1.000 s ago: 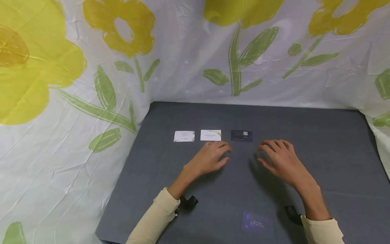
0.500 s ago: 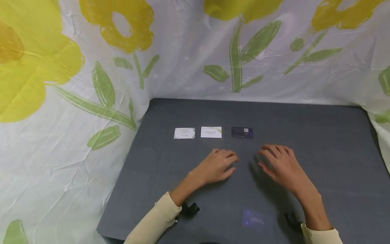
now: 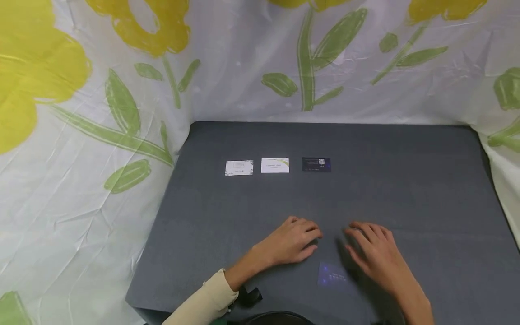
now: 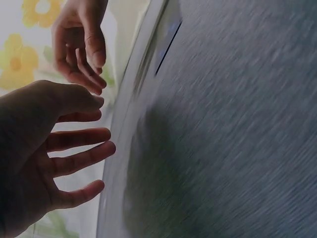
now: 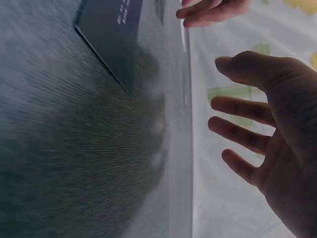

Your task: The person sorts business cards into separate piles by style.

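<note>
Both hands hover over a dark grey table with nothing held. My left hand (image 3: pixel 290 241) is relaxed, its fingers spread and slightly bent, as the left wrist view shows. Facing it across a gap is my right hand (image 3: pixel 378 255), fingers loose and apart in the right wrist view. Nearest to both lies a dark blue-purple business card (image 3: pixel 331 274) with small light print, between and a little below the hands; it appears large in the right wrist view as a dark card (image 5: pixel 111 37). Neither hand touches it.
Farther back, a row holds a white patterned card (image 3: pixel 239 168), a white card with a yellow-green corner (image 3: pixel 275 165) and a dark card with a QR code (image 3: pixel 316 164). A flower-printed cloth (image 3: pixel 243 90) hangs behind the table (image 3: pixel 406 189). A black round object (image 3: pixel 280 318) shows at the bottom edge.
Both hands have drawn back toward the near side, away from the row of cards and closer to the near card. The head view has tilted down slightly. The cards stay in place.
</note>
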Motion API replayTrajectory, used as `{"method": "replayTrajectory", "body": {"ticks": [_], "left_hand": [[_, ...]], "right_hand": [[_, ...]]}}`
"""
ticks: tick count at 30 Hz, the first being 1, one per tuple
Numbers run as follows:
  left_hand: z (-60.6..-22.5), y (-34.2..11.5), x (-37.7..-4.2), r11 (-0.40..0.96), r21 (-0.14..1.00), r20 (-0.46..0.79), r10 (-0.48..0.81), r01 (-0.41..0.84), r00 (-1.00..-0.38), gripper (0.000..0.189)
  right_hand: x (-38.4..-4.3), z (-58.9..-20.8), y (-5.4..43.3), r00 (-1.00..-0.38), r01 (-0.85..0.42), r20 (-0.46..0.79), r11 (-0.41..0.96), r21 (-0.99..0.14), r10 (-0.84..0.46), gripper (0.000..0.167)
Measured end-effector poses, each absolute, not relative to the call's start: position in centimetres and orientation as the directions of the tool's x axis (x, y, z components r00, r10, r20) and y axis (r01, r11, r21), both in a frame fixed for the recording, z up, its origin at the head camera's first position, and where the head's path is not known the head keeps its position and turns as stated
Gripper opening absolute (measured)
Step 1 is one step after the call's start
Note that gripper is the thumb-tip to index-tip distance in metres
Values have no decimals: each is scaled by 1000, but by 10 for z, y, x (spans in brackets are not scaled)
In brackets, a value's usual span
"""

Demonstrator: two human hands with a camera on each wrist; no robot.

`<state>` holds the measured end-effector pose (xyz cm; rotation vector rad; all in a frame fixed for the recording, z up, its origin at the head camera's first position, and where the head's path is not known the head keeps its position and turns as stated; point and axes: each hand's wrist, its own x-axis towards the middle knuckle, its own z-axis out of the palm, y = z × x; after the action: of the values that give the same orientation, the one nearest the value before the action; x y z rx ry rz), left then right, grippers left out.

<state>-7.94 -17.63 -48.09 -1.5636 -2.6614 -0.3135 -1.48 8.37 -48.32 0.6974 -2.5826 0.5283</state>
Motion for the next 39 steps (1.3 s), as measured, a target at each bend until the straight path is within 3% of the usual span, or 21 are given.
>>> {"method": "replayTrajectory", "body": {"ticks": [6, 10, 14, 25, 39], "left_hand": [[-483, -170, -67, 393, 155, 55, 913, 906, -405, 40], [-484, -166, -61, 363, 135, -38, 932, 922, -361, 60], [-487, -163, -58, 339, 123, -114, 938, 933, -326, 68], [-490, -158, -56, 329, 197, -124, 943, 924, -309, 61], [-492, -155, -59, 343, 177, -106, 938, 922, -329, 64]], "right_hand": [[0, -486, 86, -814, -562, 355, 780, -277, -460, 45], [8, -486, 84, -836, -548, 175, 788, -281, -520, 63], [11, -485, 81, -845, -516, 30, 798, -311, -534, 66], [10, -481, 80, -841, -498, -23, 789, -360, -541, 69], [13, -486, 80, -847, -502, 26, 782, -369, -531, 80]]}}
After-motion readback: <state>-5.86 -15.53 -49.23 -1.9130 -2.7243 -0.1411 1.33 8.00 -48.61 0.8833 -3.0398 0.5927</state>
